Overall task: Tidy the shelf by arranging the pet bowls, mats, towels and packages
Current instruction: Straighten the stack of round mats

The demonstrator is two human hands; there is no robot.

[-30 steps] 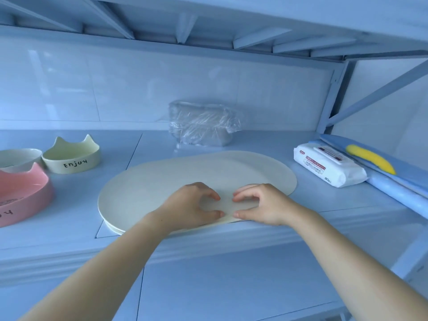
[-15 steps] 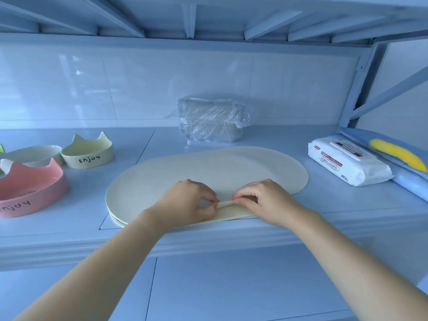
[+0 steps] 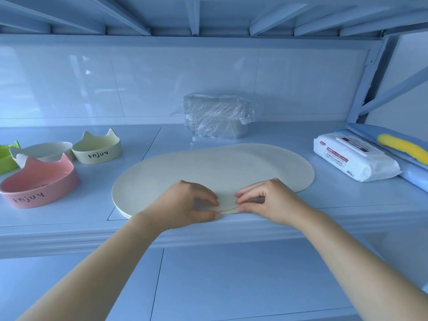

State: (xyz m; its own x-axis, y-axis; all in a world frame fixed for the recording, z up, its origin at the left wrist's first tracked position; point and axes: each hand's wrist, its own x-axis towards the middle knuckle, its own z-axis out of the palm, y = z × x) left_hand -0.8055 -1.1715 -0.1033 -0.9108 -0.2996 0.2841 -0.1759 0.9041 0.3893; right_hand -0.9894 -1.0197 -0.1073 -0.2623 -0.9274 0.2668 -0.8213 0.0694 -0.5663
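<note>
Both hands have closed on the front edge of the cream oval mat (image 3: 220, 167) since a second ago, when they only lay curled on top of it, and the edge between them is now raised a little. The left hand (image 3: 190, 202) pinches that edge with the thumb below and the fingers above. The right hand (image 3: 271, 200) pinches it the same way just beside the left, their fingertips nearly meeting. The mat lies in the middle of the pale blue shelf (image 3: 69, 218), on a second mat of the same shape (image 3: 122, 210) whose rim shows under its left end. Behind the mats, against the white tiled wall, stands a bundle wrapped in clear plastic film (image 3: 217, 117). At the left are a pink cat-eared bowl lettered "Enjoy" (image 3: 39, 184), a cream cat-eared bowl with the same word (image 3: 97, 147), a white bowl (image 3: 44, 150) between and behind them, and a green bowl (image 3: 5, 156) at the frame's edge. At the right a white pack of wet wipes (image 3: 354, 156) leans against a flat blue package with a yellow shape (image 3: 393, 140).
</note>
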